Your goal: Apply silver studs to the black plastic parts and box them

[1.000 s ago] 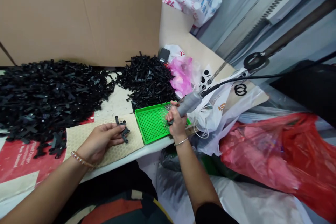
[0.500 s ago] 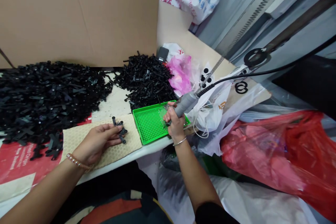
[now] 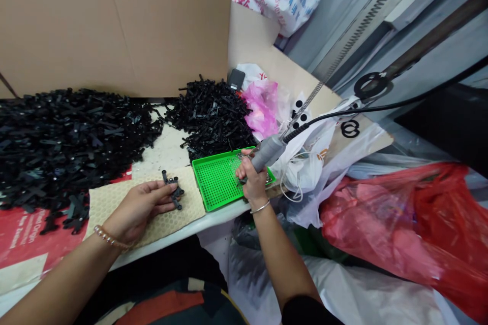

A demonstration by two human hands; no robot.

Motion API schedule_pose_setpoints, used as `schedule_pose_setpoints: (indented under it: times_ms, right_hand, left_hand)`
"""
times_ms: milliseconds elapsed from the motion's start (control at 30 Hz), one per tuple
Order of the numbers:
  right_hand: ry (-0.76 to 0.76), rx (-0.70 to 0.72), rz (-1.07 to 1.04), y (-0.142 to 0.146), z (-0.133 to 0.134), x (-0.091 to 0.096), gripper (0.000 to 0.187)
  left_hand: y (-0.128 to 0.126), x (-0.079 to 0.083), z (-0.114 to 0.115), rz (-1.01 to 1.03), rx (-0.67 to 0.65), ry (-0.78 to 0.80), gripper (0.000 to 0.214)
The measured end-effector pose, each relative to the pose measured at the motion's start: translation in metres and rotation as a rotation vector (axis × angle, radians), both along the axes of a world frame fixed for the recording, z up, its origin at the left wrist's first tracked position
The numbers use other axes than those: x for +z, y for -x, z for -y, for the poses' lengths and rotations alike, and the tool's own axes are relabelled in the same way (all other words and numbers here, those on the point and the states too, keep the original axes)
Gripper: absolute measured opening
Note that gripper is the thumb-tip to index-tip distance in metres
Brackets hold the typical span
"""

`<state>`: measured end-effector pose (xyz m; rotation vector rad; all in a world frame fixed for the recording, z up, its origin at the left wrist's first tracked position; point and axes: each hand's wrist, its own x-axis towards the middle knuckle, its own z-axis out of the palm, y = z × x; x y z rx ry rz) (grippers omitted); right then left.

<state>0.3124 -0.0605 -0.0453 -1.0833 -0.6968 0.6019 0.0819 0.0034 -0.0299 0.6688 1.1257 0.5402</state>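
Between thumb and fingers, my left hand (image 3: 147, 203) pinches a small black plastic part (image 3: 176, 193) with stubby arms, just over a beige honeycomb-patterned mat (image 3: 114, 193). My right hand (image 3: 252, 177) is wrapped round a grey electric screwdriver (image 3: 269, 151), its lower end hidden by my fingers. The screwdriver points down at the right side of a green perforated tray (image 3: 217, 180), where many tiny metal screws (image 3: 237, 165) lie. Whether its tip touches a screw, I cannot tell.
A large heap of black plastic parts (image 3: 72, 142) covers the left of the table, and another black heap (image 3: 217, 114) stands behind the tray. A coiled spring (image 3: 310, 99) and black cable (image 3: 373, 108) run to the screwdriver. Red plastic bags (image 3: 404, 213) lie at right.
Almost nothing differs. The view has shifted very slightly; both hands keep their grip, the screwdriver still over the tray and the black part over the mat.
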Motion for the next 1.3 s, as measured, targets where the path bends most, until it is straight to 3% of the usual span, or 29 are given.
schedule_pose_setpoints:
  times_ms: [300,433,533,667,767,867,1300]
  right_hand:
    - [-0.013,0.014,-0.012,0.0,0.0,-0.001,0.023]
    - [-0.032,-0.029,-0.032,0.004,0.001,0.015,0.031]
    - [-0.13,0.023,-0.125,0.024,-0.003,0.037,0.034]
    - [-0.158,0.26,-0.258,0.073,-0.019,0.052,0.032]
    - [-0.09,0.38,-0.283,0.103,-0.034,0.047,0.029]
    - [-0.034,0.41,-0.251,0.117,-0.043,0.039,0.031]
    - [-0.011,0.378,-0.274,0.117,-0.046,0.035,0.029]
  left_hand:
    - [-0.002,0.001,0.001,-0.005,0.011,-0.008,0.017]
    - [-0.003,0.0,0.001,0.002,-0.008,-0.008,0.016]
    - [-0.003,-0.003,0.001,0.014,-0.012,-0.021,0.012]
    - [-0.002,-0.008,0.0,0.03,-0.008,-0.039,0.01]
    - [-0.001,-0.008,0.0,0.046,-0.02,-0.049,0.008]
    - [-0.001,-0.007,0.001,0.053,-0.03,-0.045,0.008]
    - [0.001,-0.009,0.0,0.064,-0.035,-0.043,0.009]
